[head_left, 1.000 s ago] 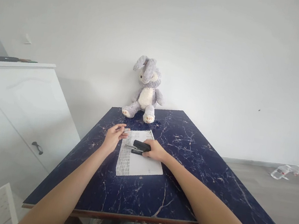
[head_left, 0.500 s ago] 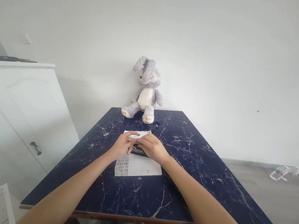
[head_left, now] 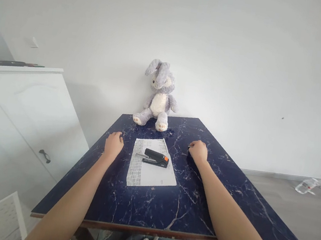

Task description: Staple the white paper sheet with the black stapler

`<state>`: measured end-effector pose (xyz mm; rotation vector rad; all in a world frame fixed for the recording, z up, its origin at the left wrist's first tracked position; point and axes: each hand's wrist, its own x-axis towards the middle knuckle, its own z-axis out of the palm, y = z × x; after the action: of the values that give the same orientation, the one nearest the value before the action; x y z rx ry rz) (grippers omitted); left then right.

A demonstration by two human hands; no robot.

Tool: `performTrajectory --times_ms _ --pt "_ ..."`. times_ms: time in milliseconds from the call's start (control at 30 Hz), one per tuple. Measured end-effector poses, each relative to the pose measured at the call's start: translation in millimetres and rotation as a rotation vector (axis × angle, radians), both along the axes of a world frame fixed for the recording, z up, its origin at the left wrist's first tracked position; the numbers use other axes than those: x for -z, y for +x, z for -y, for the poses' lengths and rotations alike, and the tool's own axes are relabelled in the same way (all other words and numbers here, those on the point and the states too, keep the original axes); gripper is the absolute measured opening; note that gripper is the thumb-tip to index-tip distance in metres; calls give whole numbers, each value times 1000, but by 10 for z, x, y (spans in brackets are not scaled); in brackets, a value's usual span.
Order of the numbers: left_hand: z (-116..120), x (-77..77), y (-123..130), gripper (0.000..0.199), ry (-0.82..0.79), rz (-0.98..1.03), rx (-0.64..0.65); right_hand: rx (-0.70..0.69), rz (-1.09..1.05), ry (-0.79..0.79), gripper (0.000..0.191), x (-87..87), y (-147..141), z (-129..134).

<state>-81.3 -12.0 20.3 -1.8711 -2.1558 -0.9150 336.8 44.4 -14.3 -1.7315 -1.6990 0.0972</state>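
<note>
A black stapler [head_left: 159, 158] with an orange patch lies on its side on a sheet of white paper [head_left: 151, 177], its narrow metal part jutting out to the left. Grey printed blocks run down the paper's left side. My left hand [head_left: 114, 145] rests on the table left of the paper, fingers curled in and apart from the stapler. To the right of the paper, my right hand [head_left: 199, 151] also rests loosely closed on the tabletop. Neither hand touches the paper, and no held object can be made out in either.
A grey plush rabbit [head_left: 159, 101] sits at the far end of the dark blue marbled table [head_left: 146, 211], against the wall. A white cabinet [head_left: 27, 115] stands on the left. Clear plastic packaging [head_left: 307, 185] lies on the floor at right.
Both hands have let go of the stapler and drawn apart to either side of the paper. The stapler now lies uncovered on the sheet.
</note>
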Motion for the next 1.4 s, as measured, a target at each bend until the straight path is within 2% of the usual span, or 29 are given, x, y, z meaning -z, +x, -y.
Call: performTrajectory --times_ms 100,233,300,467,667,767,867,967,1033,1133,1200,1233,1333,1400 --pt "-107 144 -154 31 -177 -64 -57 54 24 -62 30 84 55 -28" --pt "-178 225 -224 19 -238 -62 -63 90 55 -49 41 75 -36 -14" --pt "-193 230 -239 17 -234 -60 -44 83 65 -20 45 45 -92 -5" --pt "-212 242 -232 20 -185 1 11 13 104 14 34 12 -186 9" --pt "-251 261 -173 23 -85 124 99 88 81 -64 34 79 -81 -21" --pt "-273 281 -164 19 -46 185 131 67 63 -66 39 97 -43 -33" --pt "-293 315 -177 24 -24 238 156 15 37 -10 41 54 -87 -15" --pt "-312 340 -183 27 -6 300 183 -109 7 60 33 -46 -251 60" --pt "-311 337 -164 23 -1 335 226 -262 -4 83 29 -115 -430 161" --pt "-270 286 -81 16 -11 368 339 -672 -31 59 34 -183 -736 379" --pt "-215 227 6 19 -40 379 455 -912 -7 13 39 -203 -902 521" --pt "-182 195 54 23 -72 379 533 -971 21 -10 41 -208 -960 576" --pt "-86 116 189 34 -217 378 757 -973 92 -44 35 -217 -1032 659" --pt "-38 88 257 39 -297 389 818 -972 88 -47 30 -221 -1022 661"
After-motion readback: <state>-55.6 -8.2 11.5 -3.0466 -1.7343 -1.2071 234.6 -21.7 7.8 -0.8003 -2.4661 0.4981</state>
